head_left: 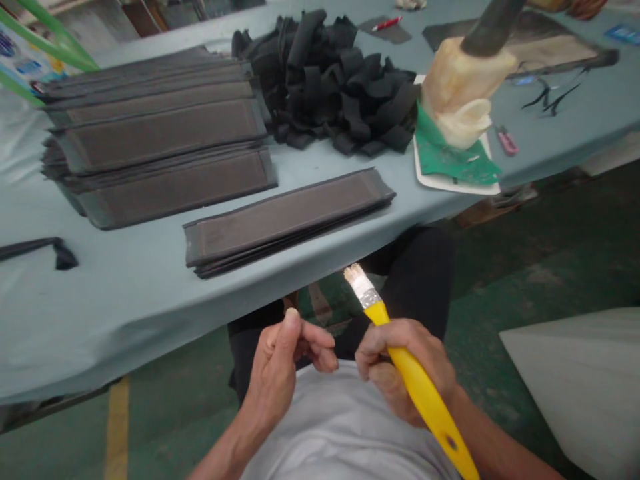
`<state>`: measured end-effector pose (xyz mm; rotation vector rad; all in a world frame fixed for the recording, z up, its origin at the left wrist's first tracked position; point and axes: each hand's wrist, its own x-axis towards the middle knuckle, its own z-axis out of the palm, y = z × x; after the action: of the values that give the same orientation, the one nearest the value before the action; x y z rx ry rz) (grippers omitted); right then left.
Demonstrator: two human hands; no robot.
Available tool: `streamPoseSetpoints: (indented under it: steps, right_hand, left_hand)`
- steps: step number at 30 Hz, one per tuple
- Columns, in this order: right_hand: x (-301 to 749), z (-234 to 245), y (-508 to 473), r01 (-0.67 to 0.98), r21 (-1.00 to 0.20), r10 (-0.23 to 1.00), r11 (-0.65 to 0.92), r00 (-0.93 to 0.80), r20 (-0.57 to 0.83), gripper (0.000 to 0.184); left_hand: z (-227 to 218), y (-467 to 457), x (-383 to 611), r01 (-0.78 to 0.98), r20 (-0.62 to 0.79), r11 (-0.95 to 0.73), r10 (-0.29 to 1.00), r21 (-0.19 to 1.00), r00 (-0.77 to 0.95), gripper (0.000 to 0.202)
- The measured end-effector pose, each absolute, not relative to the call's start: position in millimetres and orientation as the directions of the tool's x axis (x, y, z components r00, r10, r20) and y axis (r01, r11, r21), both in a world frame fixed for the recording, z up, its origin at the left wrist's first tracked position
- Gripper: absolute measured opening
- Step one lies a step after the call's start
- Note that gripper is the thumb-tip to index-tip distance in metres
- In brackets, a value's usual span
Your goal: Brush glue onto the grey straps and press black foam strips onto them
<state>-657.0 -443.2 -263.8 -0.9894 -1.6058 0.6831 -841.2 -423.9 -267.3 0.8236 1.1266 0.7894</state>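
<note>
Above your lap, in front of the bench (135,267), your right hand (407,363) has its grip closed around the yellow handle of a flat brush (417,380); metal collar and pale bristles point up and away, tilted left, the tip showing just short of the bench edge. Your left hand (277,360) is beside it, apart from the brush, grip loosely open, thumb up, fingers half curled toward the right hand. Nearest on the bench, close to the front edge: a small stack of dark strips (290,217), lying slantwise, greyish-brown face up, black edges. Behind it to your left, larger stacks of similar panels (165,133), layered and overlapping. Back centre, heap of curled black bands (340,87), touching or nearly touching those stacks, can't tell. Right of the heap, a cream container (457,83) with a dark piece at its top stands at a green sheet (440,155) on a white tray (457,189). Further right, a pink-handled tool (509,141) and black nippers (553,100). Far back, a red pen (387,25) on a dark scrap; far left, a black strap (33,249).
</note>
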Motion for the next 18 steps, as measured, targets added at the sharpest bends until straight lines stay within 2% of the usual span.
streamPoseSetpoints:
  steps: [5,11,15,18]
  right_hand:
    - [-665.4,-271.3,-456.7,-0.032,-0.933,0.931,0.359,0.077,0.356,0.024]
    - [-664.3,-276.3,-462.1,-0.281,-0.94,0.981,0.192,0.037,0.189,0.034]
    - [-662.1,-284.1,-462.0,-0.459,-0.884,0.994,0.09,-0.008,0.106,0.031]
    - [-662.3,-286.4,-457.9,-0.553,-0.83,0.994,0.077,-0.027,0.11,0.027]
  left_hand:
    - [-256.2,-425.2,-838.3,-0.11,-0.359,0.409,0.879,0.906,0.312,0.045]
    - [-244.5,-428.3,-839.5,0.035,-0.267,0.267,0.93,0.963,0.252,0.033]
    - [-246.0,-436.2,-843.3,0.119,-0.12,0.104,0.982,0.988,0.145,0.056]
    - [-245.9,-438.0,-843.4,0.193,-0.004,-0.003,0.999,0.981,0.034,0.065]
